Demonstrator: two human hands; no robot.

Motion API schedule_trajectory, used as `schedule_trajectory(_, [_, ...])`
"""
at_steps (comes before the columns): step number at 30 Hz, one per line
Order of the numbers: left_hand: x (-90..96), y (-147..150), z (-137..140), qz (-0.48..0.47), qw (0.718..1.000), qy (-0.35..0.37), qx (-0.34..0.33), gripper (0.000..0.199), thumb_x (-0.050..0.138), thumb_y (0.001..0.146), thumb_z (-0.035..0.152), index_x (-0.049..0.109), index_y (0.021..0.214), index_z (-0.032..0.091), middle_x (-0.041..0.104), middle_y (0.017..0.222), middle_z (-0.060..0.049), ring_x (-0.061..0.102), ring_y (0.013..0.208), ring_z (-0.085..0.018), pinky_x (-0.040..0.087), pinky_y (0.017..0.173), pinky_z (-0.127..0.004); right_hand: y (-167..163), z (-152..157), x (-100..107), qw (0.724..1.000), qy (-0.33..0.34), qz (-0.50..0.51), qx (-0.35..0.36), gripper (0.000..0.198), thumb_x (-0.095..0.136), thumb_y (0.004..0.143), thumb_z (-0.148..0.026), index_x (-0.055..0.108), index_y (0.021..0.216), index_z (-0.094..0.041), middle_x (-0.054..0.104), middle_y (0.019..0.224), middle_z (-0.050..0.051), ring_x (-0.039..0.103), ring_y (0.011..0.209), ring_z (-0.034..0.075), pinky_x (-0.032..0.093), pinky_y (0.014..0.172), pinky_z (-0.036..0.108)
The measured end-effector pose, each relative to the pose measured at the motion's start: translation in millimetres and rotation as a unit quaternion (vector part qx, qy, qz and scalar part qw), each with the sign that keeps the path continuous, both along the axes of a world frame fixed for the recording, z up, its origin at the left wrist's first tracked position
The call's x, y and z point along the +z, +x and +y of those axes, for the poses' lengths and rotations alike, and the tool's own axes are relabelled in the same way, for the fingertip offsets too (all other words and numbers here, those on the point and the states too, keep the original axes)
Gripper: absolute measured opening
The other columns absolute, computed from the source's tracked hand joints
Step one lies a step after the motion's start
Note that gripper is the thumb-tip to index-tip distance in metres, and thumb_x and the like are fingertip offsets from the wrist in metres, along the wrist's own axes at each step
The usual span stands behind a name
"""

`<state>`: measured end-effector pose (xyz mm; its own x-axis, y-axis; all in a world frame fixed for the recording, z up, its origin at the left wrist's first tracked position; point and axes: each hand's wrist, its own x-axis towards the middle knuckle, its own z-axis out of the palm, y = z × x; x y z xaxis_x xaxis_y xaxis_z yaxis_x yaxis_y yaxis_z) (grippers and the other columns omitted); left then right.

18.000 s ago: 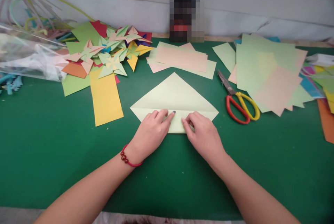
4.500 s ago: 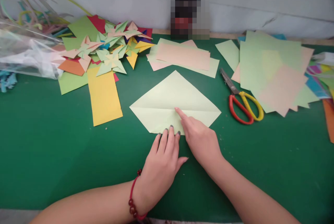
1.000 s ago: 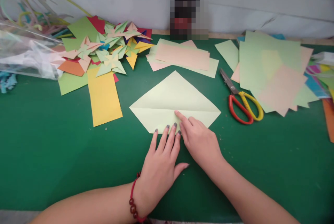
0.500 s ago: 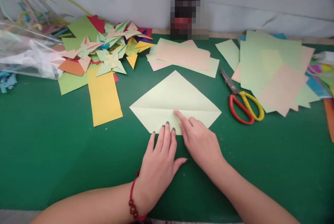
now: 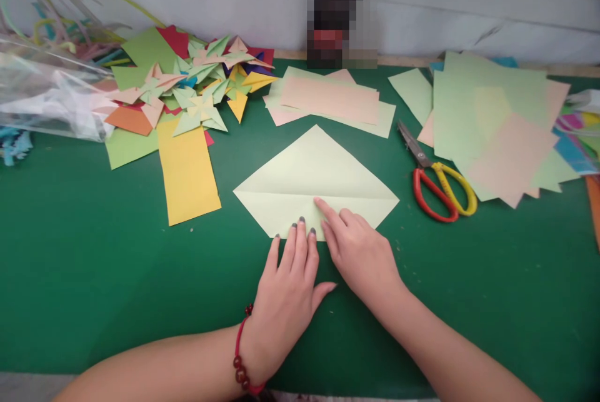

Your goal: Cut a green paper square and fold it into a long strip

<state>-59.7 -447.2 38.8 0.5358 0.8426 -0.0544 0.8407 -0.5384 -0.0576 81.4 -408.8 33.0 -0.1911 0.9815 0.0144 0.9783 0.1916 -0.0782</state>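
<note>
Left grip [image 5: 287,296] palm-down (thumb splayed); right grip [image 5: 363,252] half-curled, index finger extended.

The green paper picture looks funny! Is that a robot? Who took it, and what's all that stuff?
No robot here: those are a person's own bare hands. The camera sits on their head, looking forward and down, so you see almost what they see.

The left hand, with a red beaded bracelet at its wrist, lays its fingers on the pale green paper. The right hand points one finger near the line across it. The paper lies flat; neither hand lifts it.

On the green table you can also see scissors, a yellow paper, folded paper shapes and loose sheets.
</note>
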Motion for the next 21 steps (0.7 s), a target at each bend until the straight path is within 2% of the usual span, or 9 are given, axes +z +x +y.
schedule_trajectory(8, [1.9, -1.1, 1.8, 0.007, 1.0, 0.013, -0.015, 0.057, 0.025, 0.095, 0.043, 0.041, 0.133, 0.004, 0.038, 0.141, -0.021, 0.037, 0.129, -0.031, 0.038, 0.103, -0.044, -0.3, 1.5, -1.0, 1.0, -0.014, 0.01, -0.011, 0.04, 0.034, 0.095, -0.032, 0.045, 0.133, -0.028, 0.06, 0.08, 0.001, 0.057, 0.076, 0.013, 0.032, 0.055, 0.026])
schedule_trajectory(15, [8.0, -3.0, -1.7, 0.029, 0.999, 0.004, 0.02, 0.051, 0.027, 0.095, 0.039, 0.04, 0.136, 0.012, 0.043, 0.138, -0.019, 0.048, 0.118, -0.03, 0.046, 0.088, -0.042, -0.2, 2.0, 0.2, 1.0, -0.017, 0.008, -0.013, 0.039, 0.034, 0.095, -0.032, 0.045, 0.133, -0.028, 0.06, 0.079, 0.001, 0.057, 0.075, 0.013, 0.031, 0.054, 0.026])
schedule_trajectory(21, [6.4, -3.3, -0.4, 0.037, 0.999, 0.019, 0.005, 0.05, 0.026, 0.096, 0.039, 0.041, 0.134, 0.012, 0.046, 0.134, -0.02, 0.049, 0.114, -0.029, 0.045, 0.083, -0.04, -0.1, 2.0, -0.4, 1.0, -0.018, 0.015, -0.015, 0.039, 0.034, 0.095, -0.032, 0.045, 0.133, -0.028, 0.061, 0.079, 0.001, 0.057, 0.076, 0.012, 0.032, 0.054, 0.025])
